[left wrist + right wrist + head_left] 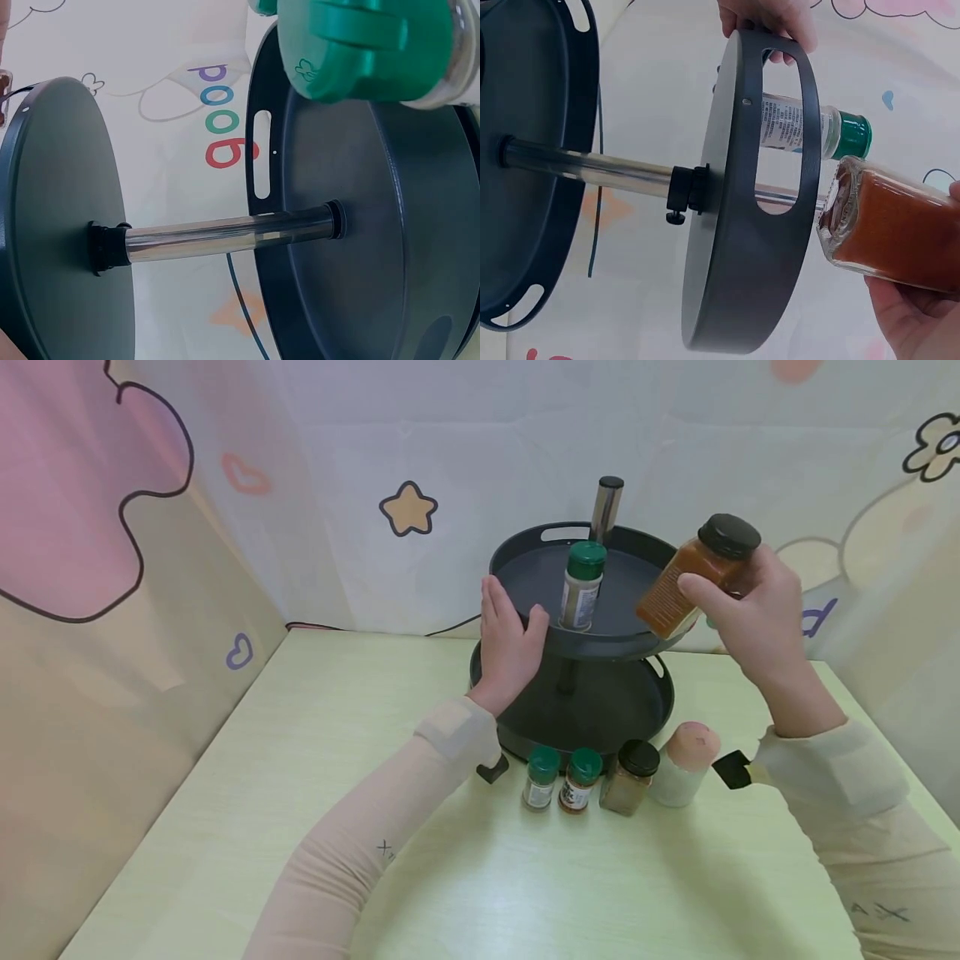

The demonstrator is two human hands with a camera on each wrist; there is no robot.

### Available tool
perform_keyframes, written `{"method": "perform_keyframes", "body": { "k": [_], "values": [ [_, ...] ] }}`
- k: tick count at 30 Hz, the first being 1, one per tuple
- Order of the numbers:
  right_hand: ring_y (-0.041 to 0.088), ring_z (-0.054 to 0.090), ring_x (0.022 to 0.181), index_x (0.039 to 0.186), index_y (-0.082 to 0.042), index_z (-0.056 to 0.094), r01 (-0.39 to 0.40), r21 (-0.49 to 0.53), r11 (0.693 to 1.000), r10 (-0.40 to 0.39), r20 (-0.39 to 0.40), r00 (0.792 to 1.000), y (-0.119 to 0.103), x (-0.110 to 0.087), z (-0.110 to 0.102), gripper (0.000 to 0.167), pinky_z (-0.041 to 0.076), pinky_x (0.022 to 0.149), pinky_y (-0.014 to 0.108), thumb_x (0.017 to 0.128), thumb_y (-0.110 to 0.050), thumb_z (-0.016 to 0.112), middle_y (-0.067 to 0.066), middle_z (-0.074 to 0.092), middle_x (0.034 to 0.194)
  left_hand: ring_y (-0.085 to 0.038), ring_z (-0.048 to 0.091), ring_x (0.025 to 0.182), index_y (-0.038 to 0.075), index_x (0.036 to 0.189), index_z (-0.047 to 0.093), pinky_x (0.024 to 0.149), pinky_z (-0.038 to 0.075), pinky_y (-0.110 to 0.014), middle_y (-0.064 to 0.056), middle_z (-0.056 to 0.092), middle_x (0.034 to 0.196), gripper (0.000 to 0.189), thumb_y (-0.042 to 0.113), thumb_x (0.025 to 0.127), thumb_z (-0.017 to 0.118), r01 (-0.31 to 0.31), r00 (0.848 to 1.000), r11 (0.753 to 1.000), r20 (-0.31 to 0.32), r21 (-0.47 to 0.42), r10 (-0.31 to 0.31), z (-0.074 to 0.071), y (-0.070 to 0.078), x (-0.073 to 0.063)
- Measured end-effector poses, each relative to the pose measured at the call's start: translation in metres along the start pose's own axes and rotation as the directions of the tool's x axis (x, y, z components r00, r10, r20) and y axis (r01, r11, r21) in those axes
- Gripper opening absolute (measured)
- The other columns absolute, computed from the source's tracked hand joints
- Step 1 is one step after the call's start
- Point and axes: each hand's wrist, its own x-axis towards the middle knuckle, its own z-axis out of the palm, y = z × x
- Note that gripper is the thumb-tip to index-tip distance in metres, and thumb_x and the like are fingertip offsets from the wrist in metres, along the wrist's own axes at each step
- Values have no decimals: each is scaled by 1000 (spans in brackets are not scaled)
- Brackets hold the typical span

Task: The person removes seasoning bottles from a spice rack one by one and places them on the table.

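My right hand (765, 618) grips a square glass spice jar (693, 572) of orange-brown powder with a black lid. The jar is tilted over the right side of the upper tray (540, 581) of a black two-tier rack; the right wrist view shows its glass base (840, 214) close to the tray's rim. My left hand (510, 647) rests against that tray's left front rim, fingers straight and thumb spread. Beside it, a green-capped spice jar (581, 597) stands upright on the upper tray. In the left wrist view, a green cap (367, 49) looms large at the top.
Before the lower tray (577, 710) stand two green-capped jars (540, 789) (576, 789), a black-lidded jar (628, 785) and a pink-topped container (678, 777). A metal pole (606, 510) rises through the rack. A patterned curtain (337, 468) hangs behind the table (315, 752).
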Motion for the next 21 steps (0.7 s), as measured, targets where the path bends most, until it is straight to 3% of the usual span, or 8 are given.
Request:
{"method": "perform_keyframes", "body": {
  "k": [13, 21],
  "values": [
    [-1, 52, 69, 101, -21, 59, 47, -23, 999, -48, -27, 998, 12, -16, -17, 27, 41, 62, 9, 77, -12, 64, -20, 59, 83, -18, 0, 138, 10, 143, -3, 110, 12, -37, -3, -4, 150, 71, 35, 90, 36, -2, 1000, 1000, -6, 1, 2, 1, 0, 1],
    [0, 50, 69, 100, -23, 58, 25, -49, 998, -27, -34, 999, 19, -24, -25, 27, 41, 63, 6, 77, -10, 62, -20, 57, 81, -17, 0, 138, 11, 143, -4, 110, 12, -36, -2, -6, 150, 71, 38, 90, 36, -2, 1000, 1000, -4, 2, 2, 1, -1, 0]
  ]
}}
